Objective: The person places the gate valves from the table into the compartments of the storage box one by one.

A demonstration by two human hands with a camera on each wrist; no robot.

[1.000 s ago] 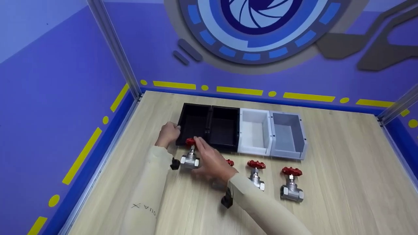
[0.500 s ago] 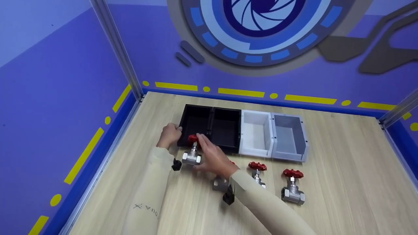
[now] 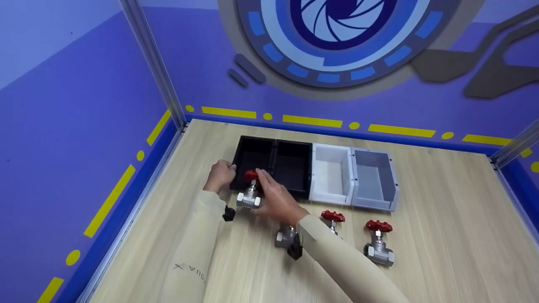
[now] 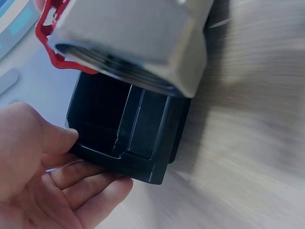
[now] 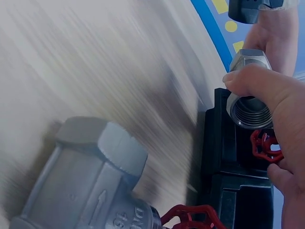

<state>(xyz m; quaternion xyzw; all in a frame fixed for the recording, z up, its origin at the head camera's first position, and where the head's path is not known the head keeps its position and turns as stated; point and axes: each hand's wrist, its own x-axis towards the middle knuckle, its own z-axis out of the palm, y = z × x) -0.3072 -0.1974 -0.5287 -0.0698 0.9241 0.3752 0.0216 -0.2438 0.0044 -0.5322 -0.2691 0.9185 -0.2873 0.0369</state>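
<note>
My right hand (image 3: pixel 280 200) grips a silver valve (image 3: pixel 248 199) with a red handwheel (image 3: pixel 252 175), thumb on the metal body and fingers by the wheel. In the head view this valve overlaps the front of the leftmost black bin (image 3: pixel 236 170). My left hand (image 3: pixel 220 174) pinches that bin's left wall; in the left wrist view, the thumb lies over the rim and the other fingers are underneath. The right wrist view has the held valve (image 5: pixel 250 112) with its threaded opening in sight above the black bin. No valve shows inside the bins.
A second black bin (image 3: pixel 291 191), a white bin (image 3: pixel 330 195) and a grey bin (image 3: pixel 374 202) adjoin in a row. Valves stand before them: one partly hidden by my right arm (image 3: pixel 285 236), another with a red wheel (image 3: pixel 332 216), and one farther right (image 3: pixel 379 250). Walls enclose the wooden table (image 3: pixel 442 231).
My right hand has carried the valve slightly forward and up, nearer the leftmost black bin. The left hand keeps its hold on the bin wall. More of the valve behind the right wrist shows.
</note>
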